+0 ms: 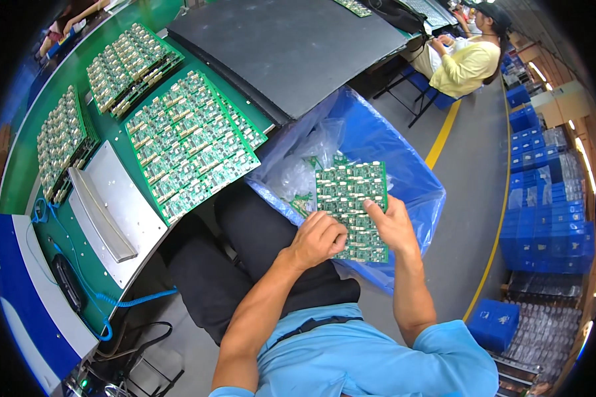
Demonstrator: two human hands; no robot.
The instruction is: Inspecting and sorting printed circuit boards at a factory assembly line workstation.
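Observation:
A green circuit board panel (349,192), crowded with small pale components, is held over my lap at the near side of a blue-lined bin (414,173). My right hand (396,225) grips its right edge, thumb on the top face. On the left edge, lower down, my left hand (316,239) is closed with curled fingers against the panel. Clear plastic bags (311,153) and narrow green board strips (302,204) lie inside the bin. Whatever the fingers do beneath the panel is hidden.
On the green bench to my left lie a large spread of board panels (189,142) and stacked panels (129,66). Nearby is a grey metal fixture (102,215) with a blue coiled cord (136,302). A black mat (278,49) covers the far surface. A seated person (467,63) works beyond.

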